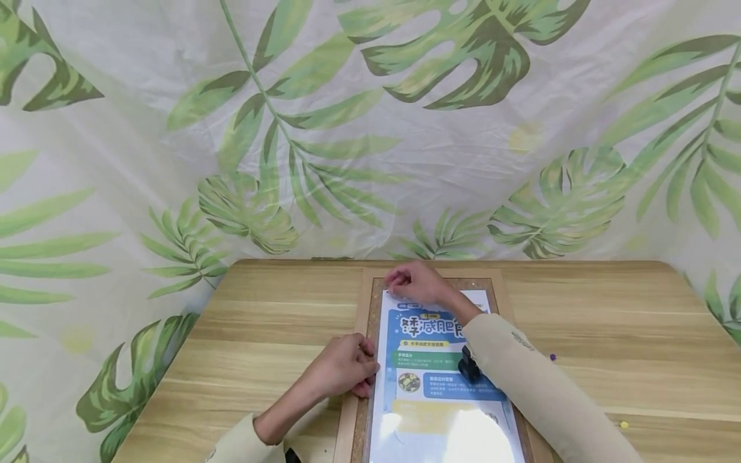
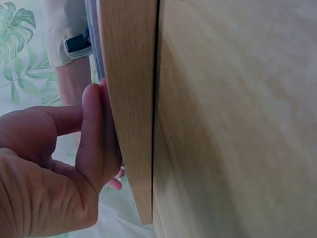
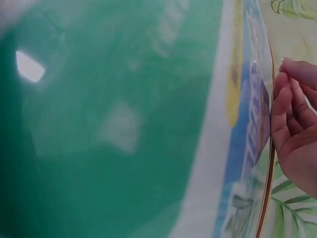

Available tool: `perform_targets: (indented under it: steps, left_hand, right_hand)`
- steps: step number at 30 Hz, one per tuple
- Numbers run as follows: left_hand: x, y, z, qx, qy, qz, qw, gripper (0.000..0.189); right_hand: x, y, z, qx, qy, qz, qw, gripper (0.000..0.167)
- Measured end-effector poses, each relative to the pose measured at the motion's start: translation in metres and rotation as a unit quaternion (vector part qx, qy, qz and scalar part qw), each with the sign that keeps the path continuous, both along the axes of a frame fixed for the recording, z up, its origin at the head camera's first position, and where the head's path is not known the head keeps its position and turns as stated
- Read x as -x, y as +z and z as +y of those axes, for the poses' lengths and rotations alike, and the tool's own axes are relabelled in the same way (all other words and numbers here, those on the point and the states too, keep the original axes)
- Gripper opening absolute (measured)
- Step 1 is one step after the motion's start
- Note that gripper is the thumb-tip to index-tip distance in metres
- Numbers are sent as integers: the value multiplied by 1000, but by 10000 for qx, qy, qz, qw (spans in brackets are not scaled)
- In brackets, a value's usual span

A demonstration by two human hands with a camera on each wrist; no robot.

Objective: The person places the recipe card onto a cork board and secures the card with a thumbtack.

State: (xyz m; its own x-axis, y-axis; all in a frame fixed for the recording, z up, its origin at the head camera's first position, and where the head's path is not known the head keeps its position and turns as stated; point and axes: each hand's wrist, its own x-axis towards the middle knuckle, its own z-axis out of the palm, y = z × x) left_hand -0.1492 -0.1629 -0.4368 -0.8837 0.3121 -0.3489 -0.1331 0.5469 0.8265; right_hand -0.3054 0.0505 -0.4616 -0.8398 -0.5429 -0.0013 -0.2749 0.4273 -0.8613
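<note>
A printed poster (image 1: 417,360) with blue, green and yellow panels lies on a wood-framed cork board (image 1: 377,302). At the board's top left corner, my right hand (image 1: 419,283) holds thumb and forefinger together over the poster's corner. In the right wrist view a tiny white pushpin (image 3: 283,60) shows at that hand's (image 3: 299,114) fingertips, most of it hidden. My left hand (image 1: 347,365) rests bent at the poster's left edge. Seen from the left wrist, the left hand's (image 2: 74,144) fingers touch the board just inside its wooden frame (image 2: 130,99).
A purple pushpin (image 1: 552,357) and a yellow one (image 1: 624,424) lie on the wooden table (image 1: 608,308) right of the board. Another small pin (image 1: 475,285) is at the board's top right. A leaf-print curtain (image 1: 347,161) hangs behind the table.
</note>
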Motion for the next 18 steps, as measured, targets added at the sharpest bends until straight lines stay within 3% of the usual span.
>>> perform_targets:
  steps: [11,18]
  left_hand:
    - [-2,1,0,-32,75,-54,10000,22]
    - [-1,1,-1,-33,41,-42,10000,22]
  right_hand:
    - [11,-3,-9,-279,208,158,9993,25]
    - [12,3,-15,-578,134,173,9981,26]
